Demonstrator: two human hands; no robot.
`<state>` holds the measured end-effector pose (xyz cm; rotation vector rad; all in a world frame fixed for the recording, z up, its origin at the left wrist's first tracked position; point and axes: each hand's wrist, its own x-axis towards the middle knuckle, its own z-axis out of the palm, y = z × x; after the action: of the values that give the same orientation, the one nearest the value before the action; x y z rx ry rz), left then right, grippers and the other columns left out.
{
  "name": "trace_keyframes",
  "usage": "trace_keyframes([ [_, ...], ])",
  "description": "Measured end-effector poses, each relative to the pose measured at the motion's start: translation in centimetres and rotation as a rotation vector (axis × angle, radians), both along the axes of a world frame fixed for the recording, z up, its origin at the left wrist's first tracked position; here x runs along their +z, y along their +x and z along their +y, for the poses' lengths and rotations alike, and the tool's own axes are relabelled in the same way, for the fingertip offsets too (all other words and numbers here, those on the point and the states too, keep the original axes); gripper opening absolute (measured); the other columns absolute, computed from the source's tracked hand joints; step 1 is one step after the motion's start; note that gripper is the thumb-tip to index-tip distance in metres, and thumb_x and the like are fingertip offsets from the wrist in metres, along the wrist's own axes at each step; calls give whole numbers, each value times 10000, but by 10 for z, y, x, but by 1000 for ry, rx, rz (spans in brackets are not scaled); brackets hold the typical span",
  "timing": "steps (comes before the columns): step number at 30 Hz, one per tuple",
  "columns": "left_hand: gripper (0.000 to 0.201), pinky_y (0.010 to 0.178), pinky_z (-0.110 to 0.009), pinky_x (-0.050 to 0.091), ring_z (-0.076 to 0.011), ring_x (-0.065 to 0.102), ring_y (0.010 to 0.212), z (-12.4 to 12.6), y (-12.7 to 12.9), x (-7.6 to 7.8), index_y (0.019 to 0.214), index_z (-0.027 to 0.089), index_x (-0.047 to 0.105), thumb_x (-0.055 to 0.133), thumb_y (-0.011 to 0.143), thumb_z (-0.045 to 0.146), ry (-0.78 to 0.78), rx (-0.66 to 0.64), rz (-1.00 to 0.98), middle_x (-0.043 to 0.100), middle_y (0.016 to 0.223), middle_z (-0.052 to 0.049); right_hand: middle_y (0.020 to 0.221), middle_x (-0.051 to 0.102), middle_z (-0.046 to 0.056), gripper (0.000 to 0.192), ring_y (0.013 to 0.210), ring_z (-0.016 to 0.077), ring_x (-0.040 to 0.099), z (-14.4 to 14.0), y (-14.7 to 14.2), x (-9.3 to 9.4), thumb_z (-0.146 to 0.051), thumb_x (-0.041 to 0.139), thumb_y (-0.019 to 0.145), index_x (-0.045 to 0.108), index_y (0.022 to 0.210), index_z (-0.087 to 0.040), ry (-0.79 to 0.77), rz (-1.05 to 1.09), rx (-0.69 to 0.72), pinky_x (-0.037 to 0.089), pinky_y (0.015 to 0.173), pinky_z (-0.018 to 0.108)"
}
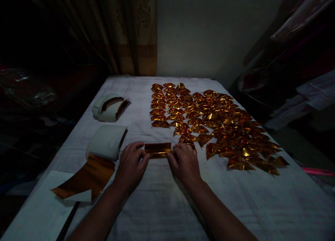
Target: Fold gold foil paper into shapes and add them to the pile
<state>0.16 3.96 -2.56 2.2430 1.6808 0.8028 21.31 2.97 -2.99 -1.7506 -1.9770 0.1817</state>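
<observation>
A small rectangle of gold foil paper (pixel 157 150) lies flat on the white cloth-covered table (pixel 162 199), folded lengthwise. My left hand (pixel 131 166) pinches its left end and my right hand (pixel 184 164) pinches its right end, pressing it down on the cloth. Beyond my right hand spreads a large group of several folded gold foil pieces (pixel 217 122), laid in rows across the table's right half.
A stack of white-backed foil sheets (pixel 106 141) curls at my left, with a loose gold sheet (pixel 83 180) in front of it. A second curled stack (pixel 110 107) sits farther back. A curtain hangs behind; dark clutter flanks both sides. A pink object (pixel 318 171) lies at right.
</observation>
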Motion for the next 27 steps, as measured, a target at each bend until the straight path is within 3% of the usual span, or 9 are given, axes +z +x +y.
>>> trace_keyframes([
  [22, 250, 931, -479, 475, -292, 590, 1070, 4, 3, -4, 672, 203, 554, 629, 899, 275, 44, 56, 100, 658, 1059, -100, 959, 660, 47, 131, 926, 239, 540, 0, -2, -4, -272, 621, 902, 588, 786, -220, 13, 3, -14, 342, 771, 348],
  [27, 124, 915, -482, 495, -298, 600, 1061, -4, 5, 0, 887, 186, 636, 575, 942, 279, 157, 31, 141, 659, 1105, -130, 936, 651, 41, 109, 922, 238, 530, 0, -3, -4, -266, 621, 898, 580, 807, -222, 2, -2, -32, 327, 769, 344],
])
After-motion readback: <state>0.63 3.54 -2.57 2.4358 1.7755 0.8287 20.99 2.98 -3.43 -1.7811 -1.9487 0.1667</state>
